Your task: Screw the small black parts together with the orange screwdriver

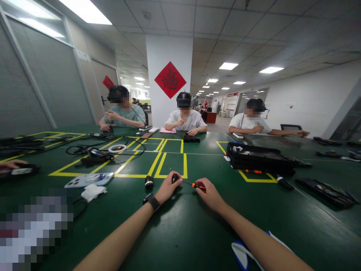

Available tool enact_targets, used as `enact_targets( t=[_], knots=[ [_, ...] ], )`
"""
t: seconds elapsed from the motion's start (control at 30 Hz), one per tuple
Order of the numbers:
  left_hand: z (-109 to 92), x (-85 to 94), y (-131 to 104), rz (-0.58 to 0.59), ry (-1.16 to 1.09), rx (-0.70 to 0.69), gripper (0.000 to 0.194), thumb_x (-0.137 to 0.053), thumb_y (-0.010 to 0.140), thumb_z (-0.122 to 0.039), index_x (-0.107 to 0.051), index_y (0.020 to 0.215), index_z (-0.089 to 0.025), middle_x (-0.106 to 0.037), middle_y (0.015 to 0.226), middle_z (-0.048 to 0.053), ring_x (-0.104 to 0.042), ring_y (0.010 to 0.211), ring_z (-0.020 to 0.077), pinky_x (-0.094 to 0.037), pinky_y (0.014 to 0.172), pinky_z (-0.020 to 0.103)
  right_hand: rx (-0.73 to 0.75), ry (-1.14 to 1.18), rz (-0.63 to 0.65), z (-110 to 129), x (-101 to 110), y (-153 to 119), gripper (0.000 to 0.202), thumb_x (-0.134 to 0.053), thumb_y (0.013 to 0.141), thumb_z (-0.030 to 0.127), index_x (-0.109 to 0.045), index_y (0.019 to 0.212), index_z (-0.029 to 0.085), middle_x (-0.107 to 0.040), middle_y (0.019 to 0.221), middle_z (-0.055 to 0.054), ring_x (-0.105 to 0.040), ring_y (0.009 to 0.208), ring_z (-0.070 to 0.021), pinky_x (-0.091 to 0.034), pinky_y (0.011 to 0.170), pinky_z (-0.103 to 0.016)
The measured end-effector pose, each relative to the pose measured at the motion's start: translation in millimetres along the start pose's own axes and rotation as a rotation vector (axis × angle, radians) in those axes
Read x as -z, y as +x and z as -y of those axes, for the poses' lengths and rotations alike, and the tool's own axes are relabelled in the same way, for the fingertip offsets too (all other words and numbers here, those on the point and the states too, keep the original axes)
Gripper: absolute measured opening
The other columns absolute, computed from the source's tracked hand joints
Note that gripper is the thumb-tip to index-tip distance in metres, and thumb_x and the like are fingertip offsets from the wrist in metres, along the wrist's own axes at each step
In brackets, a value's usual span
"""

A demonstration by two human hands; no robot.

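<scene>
My left hand (170, 184) is closed around a small black part (175, 178), most of it hidden by the fingers. A screwdriver (199, 187) with an orange and black handle sits in the closed fingers of my right hand (208, 191). Its thin shaft points left, towards the black part; whether the tip touches it I cannot tell. Just left of my left hand, a short black cylinder with a white band (149, 183) stands on the green table (180, 233).
A phone (89, 180) and crumpled tissue (94, 192) lie left, near cables (93, 152) and a white coil (117, 148). At right are a black open case (259, 156), an orange-handled tool (254, 171) and a black device (327, 192). Several people sit around the table.
</scene>
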State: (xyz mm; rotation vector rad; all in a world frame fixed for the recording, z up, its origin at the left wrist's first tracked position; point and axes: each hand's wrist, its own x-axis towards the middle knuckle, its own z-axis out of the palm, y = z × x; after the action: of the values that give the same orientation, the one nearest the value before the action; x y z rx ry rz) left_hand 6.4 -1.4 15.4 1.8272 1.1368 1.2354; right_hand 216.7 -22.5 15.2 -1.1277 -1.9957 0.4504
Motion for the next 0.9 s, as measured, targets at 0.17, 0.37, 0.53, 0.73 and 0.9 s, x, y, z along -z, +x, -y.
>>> enact_targets(
  t=[0.17, 0.37, 0.53, 0.73, 0.9],
  knots=[
    [-4.8, 0.5, -2.9, -0.001, -0.005, 0.039, 0.026, -0.048, 0.075, -0.041, -0.050, 0.088, -0.019, -0.056, 0.076, -0.001, -0.051, 0.071, 0.0129, -0.041, 0.069, 0.026, 0.026, -0.040, 0.011, -1.3, -0.8, -0.9, 0.016, -0.044, 0.076, 0.013, -0.058, 0.083, 0.016, -0.054, 0.086, -0.004, -0.050, 0.084, -0.0142, -0.040, 0.079, -0.029],
    [-4.2, 0.2, -3.9, -0.003, -0.022, 0.031, 0.023, -0.050, 0.073, -0.037, -0.050, 0.086, -0.018, -0.055, 0.074, -0.001, -0.052, 0.068, 0.0124, -0.041, 0.067, 0.026, 0.058, -0.005, 0.013, 2.5, 0.8, -4.7, 0.020, -0.052, 0.071, 0.013, -0.056, 0.091, 0.017, -0.053, 0.089, -0.003, -0.050, 0.084, -0.0142, -0.041, 0.079, -0.029],
    [-1.8, -1.8, -4.6, -0.016, -0.035, 0.038, 0.019, -0.050, 0.073, -0.032, -0.050, 0.085, -0.018, -0.056, 0.074, -0.002, -0.053, 0.067, 0.0122, -0.041, 0.067, 0.026, 0.013, -0.037, 0.005, -0.8, -2.0, -6.4, 0.019, -0.048, 0.074, 0.014, -0.058, 0.091, 0.016, -0.053, 0.090, -0.005, -0.050, 0.083, -0.0143, -0.040, 0.080, -0.029],
    [-4.5, -2.3, -5.6, 0.010, -0.034, 0.036, 0.022, -0.049, 0.074, -0.037, -0.049, 0.087, -0.019, -0.055, 0.069, -0.002, -0.052, 0.066, 0.0124, -0.040, 0.065, 0.025, 0.075, -0.043, -0.014, -1.4, 1.0, -7.3, 0.017, -0.048, 0.071, 0.010, -0.058, 0.084, 0.016, -0.053, 0.086, -0.003, -0.050, 0.081, -0.0132, -0.040, 0.077, -0.027],
    [-6.9, -1.5, -4.7, 0.005, -0.020, 0.049, 0.027, -0.050, 0.073, -0.042, -0.049, 0.086, -0.018, -0.055, 0.068, -0.002, -0.052, 0.065, 0.0123, -0.040, 0.064, 0.025, 0.059, -0.015, -0.002, -3.0, -0.9, -5.4, 0.021, -0.054, 0.069, 0.013, -0.056, 0.090, 0.017, -0.053, 0.088, -0.003, -0.049, 0.082, -0.0135, -0.040, 0.076, -0.027]
  ],
)
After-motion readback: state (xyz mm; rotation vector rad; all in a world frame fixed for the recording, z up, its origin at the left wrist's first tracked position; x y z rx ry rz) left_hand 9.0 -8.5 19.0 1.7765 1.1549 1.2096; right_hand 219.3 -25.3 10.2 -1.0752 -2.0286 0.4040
